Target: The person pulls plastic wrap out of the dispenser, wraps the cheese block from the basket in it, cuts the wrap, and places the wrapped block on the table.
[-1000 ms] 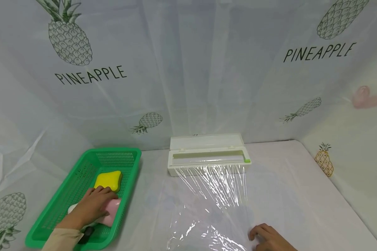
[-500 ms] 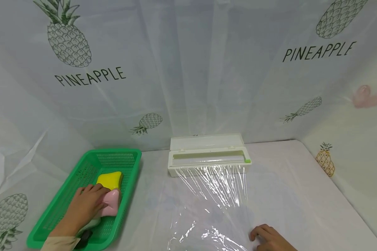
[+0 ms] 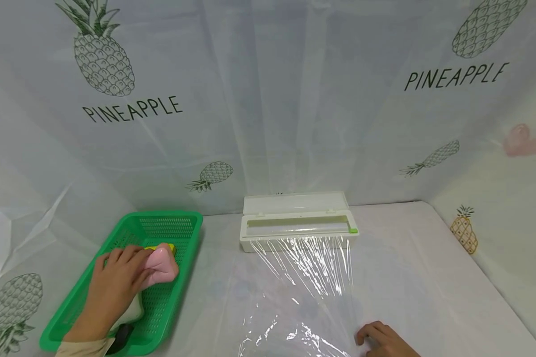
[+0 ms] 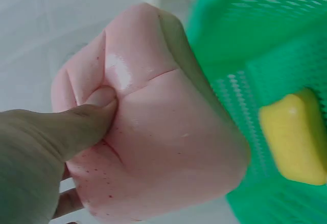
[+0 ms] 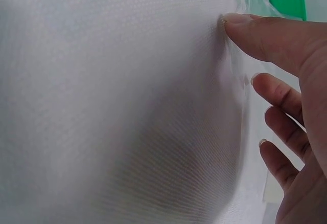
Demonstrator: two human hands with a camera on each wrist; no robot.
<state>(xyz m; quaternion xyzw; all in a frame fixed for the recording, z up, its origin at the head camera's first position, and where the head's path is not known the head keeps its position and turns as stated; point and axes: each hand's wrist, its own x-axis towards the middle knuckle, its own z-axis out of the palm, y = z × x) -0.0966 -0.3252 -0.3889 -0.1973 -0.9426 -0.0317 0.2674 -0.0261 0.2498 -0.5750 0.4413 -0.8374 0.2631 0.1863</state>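
Over the green basket, my left hand (image 3: 111,285) pinches a pink, soft, pillow-shaped squishy (image 3: 162,265), lifted off the basket floor. In the left wrist view the thumb dents its creased pink face, and one side of the squishy (image 4: 153,132) looks tan-green. A yellow soft block (image 4: 294,139) lies in the basket behind it, mostly hidden in the head view. A pale rounded thing (image 3: 131,312) shows under my left wrist. At the lower right, my right hand (image 3: 386,342) rests by the edge of clear plastic wrap (image 3: 303,297), fingers loosely bent, thumb tip touching the surface there.
The green basket (image 3: 195,243) stands on the left of the cloth-covered table. At the back, a white wrap dispenser (image 3: 297,244) has its lid up, with wrap drawn out towards me. Pineapple-print sheets (image 3: 272,99) hang at the back and sides.
My left hand has taken hold of the pink squishy and raised it up and away from the pale thing, in front of the yellow block. My right hand and the wrap have barely moved.
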